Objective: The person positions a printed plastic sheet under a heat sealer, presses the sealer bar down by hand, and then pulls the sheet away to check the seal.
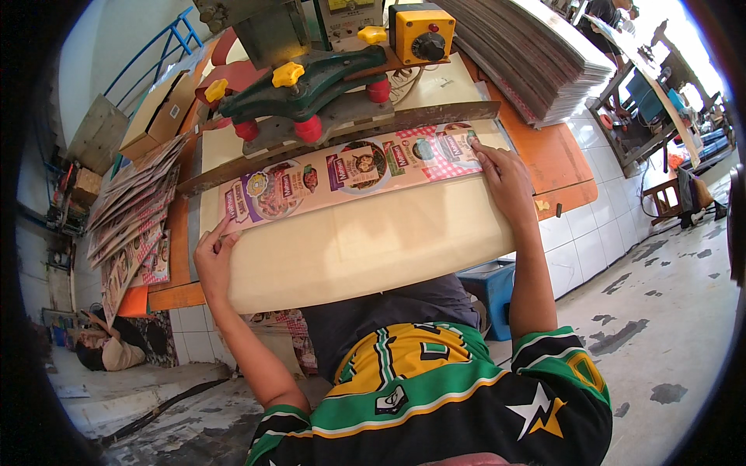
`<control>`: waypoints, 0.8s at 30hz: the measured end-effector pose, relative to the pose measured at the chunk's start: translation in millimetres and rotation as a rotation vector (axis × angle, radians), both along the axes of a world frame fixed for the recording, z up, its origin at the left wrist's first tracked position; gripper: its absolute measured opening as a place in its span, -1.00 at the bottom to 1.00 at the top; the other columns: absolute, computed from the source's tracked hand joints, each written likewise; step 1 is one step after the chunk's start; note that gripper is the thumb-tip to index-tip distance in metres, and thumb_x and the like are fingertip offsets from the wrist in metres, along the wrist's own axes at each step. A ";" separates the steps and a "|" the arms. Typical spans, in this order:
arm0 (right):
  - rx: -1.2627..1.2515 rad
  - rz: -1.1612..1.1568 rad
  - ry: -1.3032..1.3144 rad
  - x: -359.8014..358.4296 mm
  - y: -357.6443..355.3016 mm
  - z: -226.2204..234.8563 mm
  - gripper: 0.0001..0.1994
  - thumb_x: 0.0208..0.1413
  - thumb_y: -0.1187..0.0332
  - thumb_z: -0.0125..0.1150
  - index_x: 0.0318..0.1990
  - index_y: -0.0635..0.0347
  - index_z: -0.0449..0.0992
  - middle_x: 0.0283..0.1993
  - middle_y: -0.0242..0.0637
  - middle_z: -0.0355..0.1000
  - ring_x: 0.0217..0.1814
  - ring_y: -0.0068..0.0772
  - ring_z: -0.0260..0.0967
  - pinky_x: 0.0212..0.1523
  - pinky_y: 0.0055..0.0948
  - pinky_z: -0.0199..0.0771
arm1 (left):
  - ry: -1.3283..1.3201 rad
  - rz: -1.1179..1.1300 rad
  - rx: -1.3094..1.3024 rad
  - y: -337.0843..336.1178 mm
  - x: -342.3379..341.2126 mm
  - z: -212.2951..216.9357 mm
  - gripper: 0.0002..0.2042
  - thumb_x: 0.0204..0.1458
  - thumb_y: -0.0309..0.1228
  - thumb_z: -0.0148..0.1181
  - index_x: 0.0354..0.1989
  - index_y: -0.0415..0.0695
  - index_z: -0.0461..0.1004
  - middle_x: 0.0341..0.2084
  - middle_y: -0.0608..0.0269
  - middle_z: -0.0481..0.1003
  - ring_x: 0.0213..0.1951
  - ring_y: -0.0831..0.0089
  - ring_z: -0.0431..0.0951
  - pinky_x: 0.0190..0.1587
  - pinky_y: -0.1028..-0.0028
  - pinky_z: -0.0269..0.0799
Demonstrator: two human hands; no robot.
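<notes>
Both hands — left (211,256), right (503,175) — press flat a printed strip (350,172), its top edge hidden under the press (311,85).

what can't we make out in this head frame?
- Far edge of the printed sheet: tucked under the green press.
- Left hand fingers: whether they grip or only touch the sheet's end is unclear from above.
- Right hand palm: hidden by its own back.
- Press top: cut off by the upper edge.
- Paper stack, far end: cut off by the fisheye rim.
</notes>
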State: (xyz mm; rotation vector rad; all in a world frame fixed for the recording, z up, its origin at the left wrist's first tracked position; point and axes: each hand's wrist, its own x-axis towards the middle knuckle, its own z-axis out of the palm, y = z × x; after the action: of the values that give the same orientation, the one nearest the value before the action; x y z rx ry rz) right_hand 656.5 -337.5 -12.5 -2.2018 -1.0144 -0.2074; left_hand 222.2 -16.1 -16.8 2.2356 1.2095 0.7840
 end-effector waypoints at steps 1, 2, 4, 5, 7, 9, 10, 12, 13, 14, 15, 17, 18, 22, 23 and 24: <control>0.003 0.000 -0.001 -0.2 -0.1 0.2 -0.71 0.34 0.21 0.13 0.09 -0.01 0.66 -0.22 -0.11 0.56 -0.08 -0.04 0.46 0.00 -0.13 0.40 | -0.001 0.000 -0.003 -0.2 0.2 0.2 -0.54 0.07 -0.40 0.41 0.21 0.01 0.58 -0.52 0.34 0.20 -0.45 0.49 0.16 -0.34 0.47 0.20; 0.007 0.000 -0.002 -0.3 -0.1 0.3 -0.71 0.34 0.21 0.13 0.09 -0.01 0.66 -0.22 -0.11 0.56 -0.08 -0.04 0.46 0.00 -0.14 0.40 | -0.001 0.000 -0.005 -0.5 0.3 0.6 -0.54 0.07 -0.40 0.41 0.21 0.01 0.58 -0.51 0.34 0.20 -0.45 0.50 0.16 -0.34 0.47 0.20; -0.002 -0.007 0.003 0.1 -0.5 -0.2 -0.71 0.34 0.21 0.13 0.09 -0.01 0.67 -0.22 -0.11 0.56 -0.08 -0.05 0.46 0.00 -0.14 0.40 | -0.003 0.000 -0.011 -0.8 0.6 0.8 -0.53 0.07 -0.40 0.41 0.21 0.01 0.58 -0.51 0.34 0.20 -0.44 0.50 0.16 -0.34 0.47 0.20; -0.007 -0.010 0.005 0.2 -0.7 -0.5 -0.71 0.34 0.21 0.13 0.09 -0.01 0.67 -0.22 -0.11 0.56 -0.08 -0.05 0.46 0.00 -0.14 0.40 | -0.004 0.000 -0.014 -0.8 0.8 0.8 -0.53 0.07 -0.40 0.41 0.21 0.01 0.58 -0.51 0.34 0.20 -0.44 0.50 0.16 -0.34 0.47 0.20; -0.001 -0.006 0.006 0.2 -0.7 -0.2 -0.71 0.34 0.20 0.13 0.09 -0.02 0.67 -0.22 -0.11 0.56 -0.08 -0.05 0.46 0.00 -0.14 0.40 | -0.009 0.003 -0.019 -0.6 1.0 0.2 -0.53 0.07 -0.41 0.41 0.21 0.02 0.58 -0.51 0.34 0.19 -0.44 0.49 0.15 -0.34 0.47 0.19; -0.002 -0.008 0.013 -0.2 -0.5 0.8 -0.71 0.34 0.20 0.13 0.09 -0.02 0.67 -0.22 -0.11 0.55 -0.08 -0.05 0.46 0.00 -0.14 0.40 | -0.017 0.010 -0.024 -0.4 1.2 -1.2 -0.53 0.07 -0.41 0.41 0.21 0.02 0.58 -0.51 0.33 0.19 -0.44 0.49 0.15 -0.34 0.47 0.19; -0.006 -0.011 0.019 -0.7 -0.4 1.3 -0.71 0.34 0.20 0.14 0.09 -0.02 0.67 -0.22 -0.11 0.55 -0.08 -0.05 0.45 0.00 -0.14 0.40 | -0.015 0.010 -0.020 -0.3 1.1 -1.3 -0.53 0.07 -0.40 0.41 0.21 0.02 0.58 -0.51 0.33 0.19 -0.44 0.49 0.15 -0.34 0.47 0.19; -0.012 -0.014 0.021 -0.6 -0.2 1.1 -0.71 0.34 0.20 0.14 0.09 -0.01 0.67 -0.23 -0.10 0.55 -0.08 -0.05 0.45 0.00 -0.14 0.40 | -0.012 0.009 -0.013 0.1 0.9 -1.7 -0.54 0.07 -0.40 0.41 0.21 0.02 0.58 -0.51 0.33 0.19 -0.44 0.48 0.15 -0.34 0.47 0.19; -0.011 -0.013 0.017 0.0 -0.6 0.4 -0.71 0.34 0.20 0.14 0.09 -0.01 0.66 -0.23 -0.10 0.55 -0.08 -0.05 0.45 0.00 -0.14 0.40 | -0.009 0.005 -0.010 -0.2 0.8 -1.0 -0.54 0.07 -0.39 0.41 0.21 0.02 0.58 -0.51 0.33 0.19 -0.44 0.48 0.15 -0.34 0.47 0.19; -0.011 -0.012 0.012 0.3 -0.8 0.0 -0.71 0.34 0.20 0.14 0.09 -0.01 0.66 -0.23 -0.10 0.55 -0.08 -0.05 0.45 0.00 -0.14 0.40 | -0.005 0.002 -0.007 -0.5 0.6 0.0 -0.54 0.07 -0.39 0.40 0.21 0.02 0.58 -0.51 0.33 0.20 -0.44 0.48 0.15 -0.34 0.47 0.20; -0.006 -0.008 0.012 0.2 -1.0 -0.2 -0.71 0.34 0.21 0.14 0.09 -0.01 0.66 -0.23 -0.10 0.55 -0.08 -0.05 0.46 0.00 -0.14 0.40 | -0.001 -0.002 -0.004 -0.8 0.3 0.6 -0.54 0.08 -0.38 0.40 0.21 0.02 0.58 -0.51 0.33 0.20 -0.44 0.48 0.15 -0.34 0.47 0.20; 0.001 -0.003 0.011 0.4 -1.2 0.3 -0.71 0.34 0.21 0.14 0.09 -0.01 0.66 -0.23 -0.09 0.55 -0.09 -0.05 0.46 0.00 -0.13 0.40 | 0.007 0.000 -0.008 -0.5 0.6 1.1 -0.54 0.08 -0.38 0.40 0.21 0.02 0.58 -0.51 0.33 0.20 -0.44 0.48 0.15 -0.34 0.47 0.20; 0.001 -0.003 0.011 0.2 -1.4 0.6 -0.71 0.34 0.21 0.14 0.09 -0.01 0.66 -0.22 -0.09 0.55 -0.09 -0.05 0.46 0.00 -0.13 0.40 | 0.010 0.001 -0.010 -0.4 0.7 1.4 -0.54 0.08 -0.38 0.40 0.21 0.02 0.58 -0.51 0.33 0.20 -0.44 0.48 0.15 -0.34 0.47 0.20; 0.003 -0.002 0.004 -0.2 -0.7 0.8 -0.71 0.33 0.22 0.14 0.09 -0.01 0.66 -0.22 -0.10 0.56 -0.09 -0.05 0.46 0.00 -0.14 0.41 | 0.006 0.012 -0.019 -2.3 2.3 2.8 -0.54 0.08 -0.39 0.40 0.21 0.01 0.59 -0.51 0.33 0.21 -0.45 0.48 0.15 -0.34 0.47 0.20; 0.003 -0.002 0.000 -0.2 -0.7 0.8 -0.72 0.33 0.22 0.15 0.09 -0.01 0.66 -0.22 -0.10 0.56 -0.09 -0.05 0.46 0.00 -0.14 0.41 | 0.003 0.009 -0.018 -2.5 2.5 3.1 -0.54 0.08 -0.39 0.40 0.21 0.01 0.59 -0.51 0.33 0.21 -0.45 0.48 0.15 -0.34 0.47 0.20; 0.002 -0.003 -0.001 -0.1 -0.8 0.4 -0.72 0.33 0.22 0.15 0.09 -0.01 0.66 -0.22 -0.11 0.56 -0.09 -0.06 0.46 0.00 -0.14 0.41 | 0.000 0.005 -0.016 -2.6 2.5 3.1 -0.54 0.07 -0.39 0.40 0.21 0.01 0.58 -0.51 0.33 0.21 -0.45 0.48 0.15 -0.34 0.47 0.20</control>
State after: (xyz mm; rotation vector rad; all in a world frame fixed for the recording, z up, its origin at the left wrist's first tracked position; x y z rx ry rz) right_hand 656.3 -338.3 -12.0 -2.2023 -1.0110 -0.2105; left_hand 224.7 -18.7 -13.7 2.2206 1.2179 0.7732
